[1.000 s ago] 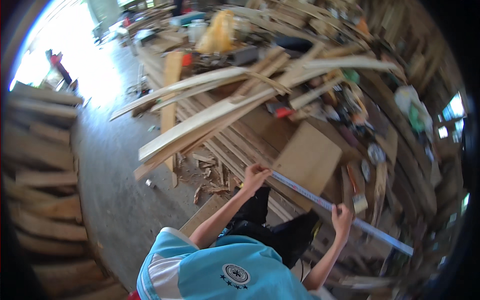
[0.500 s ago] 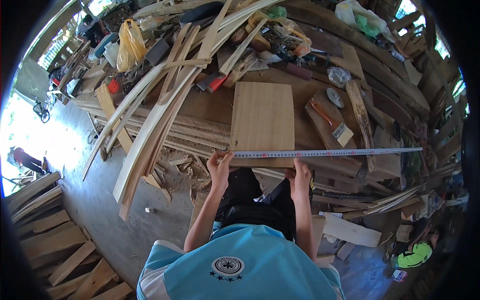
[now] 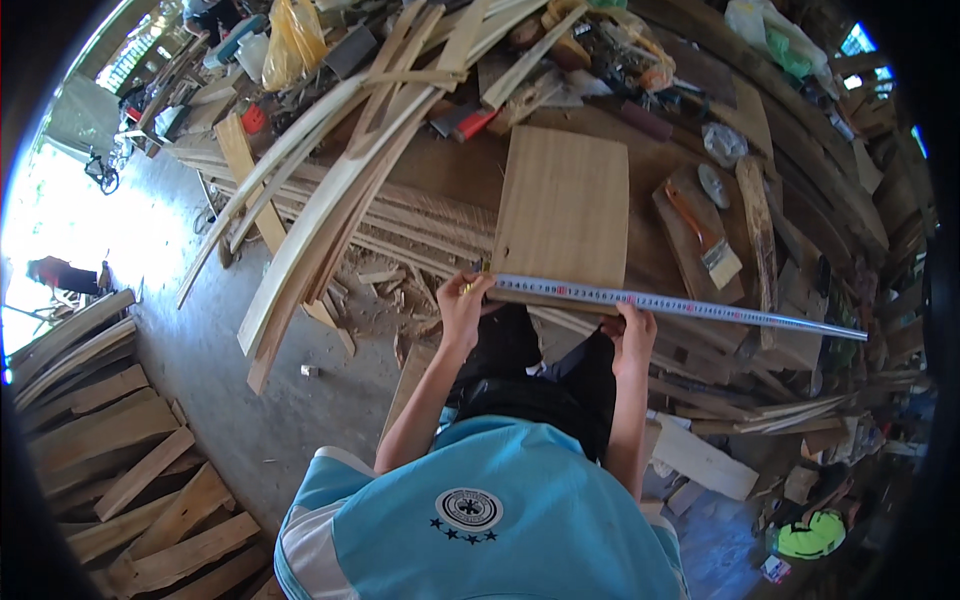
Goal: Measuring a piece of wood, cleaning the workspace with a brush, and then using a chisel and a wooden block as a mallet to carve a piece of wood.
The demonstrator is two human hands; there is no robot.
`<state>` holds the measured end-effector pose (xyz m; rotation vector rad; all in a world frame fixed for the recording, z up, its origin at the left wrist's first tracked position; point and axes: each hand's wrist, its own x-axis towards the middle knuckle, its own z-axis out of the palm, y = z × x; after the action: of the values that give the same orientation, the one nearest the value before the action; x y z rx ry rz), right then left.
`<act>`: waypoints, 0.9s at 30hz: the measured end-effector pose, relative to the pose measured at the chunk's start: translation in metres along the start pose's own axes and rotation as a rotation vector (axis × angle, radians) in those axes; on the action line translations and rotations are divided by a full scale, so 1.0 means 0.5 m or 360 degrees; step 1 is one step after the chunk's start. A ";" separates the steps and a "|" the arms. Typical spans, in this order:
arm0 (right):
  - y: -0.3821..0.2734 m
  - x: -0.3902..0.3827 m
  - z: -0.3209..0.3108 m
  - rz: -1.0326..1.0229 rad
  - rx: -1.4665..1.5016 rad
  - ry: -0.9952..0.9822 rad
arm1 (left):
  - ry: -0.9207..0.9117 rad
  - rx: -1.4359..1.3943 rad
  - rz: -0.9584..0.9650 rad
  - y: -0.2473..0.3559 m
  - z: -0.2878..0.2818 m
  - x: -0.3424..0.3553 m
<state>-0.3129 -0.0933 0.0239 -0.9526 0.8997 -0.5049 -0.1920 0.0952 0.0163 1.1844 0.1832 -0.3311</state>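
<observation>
The tape (image 3: 720,312) was smooth, like coated metal. The board (image 3: 565,205) was wood, matt and even; the strips (image 3: 325,225) were raw, matt wood, the planks (image 3: 110,430) rougher. The brush (image 3: 712,245) had a smooth handle (image 3: 688,210) and matt bristles (image 3: 723,266). The bag (image 3: 293,48) was thin, crinkled plastic, the shirt (image 3: 380,520) matt cloth, the floor (image 3: 220,300) smooth with a faint sheen

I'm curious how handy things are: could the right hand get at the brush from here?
Probably yes: the brush lies uncovered, ahead and right of the right hand. Only the tape seems to cross the way; the hand could reach over it.
</observation>
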 end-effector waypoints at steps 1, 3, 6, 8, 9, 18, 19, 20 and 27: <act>0.004 0.005 -0.003 -0.0005 0.0001 -0.0011 | -0.0011 0.0052 -0.0040 0.004 -0.003 0.003; -0.003 0.005 -0.004 0.0055 0.0001 -0.0002 | -0.0032 0.0142 -0.0125 0.021 -0.003 0.000; -0.010 0.006 -0.005 0.0132 -0.0010 -0.0012 | -0.0145 0.0078 -0.0384 0.032 -0.011 0.015; -0.003 0.009 -0.012 0.0128 -0.0020 0.0045 | -0.0177 0.0063 -0.0421 0.035 -0.014 0.016; -0.003 0.006 -0.011 0.0122 -0.0027 0.0046 | -0.0229 0.0024 -0.0460 0.037 -0.017 0.015; 0.012 -0.001 -0.021 -0.0016 0.0091 -0.0023 | -0.0274 -0.0015 -0.0324 0.024 -0.026 0.012; 0.016 0.002 -0.024 -0.0018 0.0107 -0.0043 | -0.0271 -0.0047 -0.0321 0.024 -0.028 0.010; 0.018 0.004 -0.025 -0.0021 0.0124 -0.0063 | -0.0285 -0.0048 -0.0332 0.026 -0.027 0.009; 0.017 0.000 -0.018 -0.0003 0.0157 0.0001 | -0.0240 0.0042 -0.0284 0.027 -0.024 0.009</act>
<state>-0.3203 -0.0934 0.0143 -0.8637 0.8667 -0.5466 -0.1826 0.1101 0.0222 1.1668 0.1537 -0.5789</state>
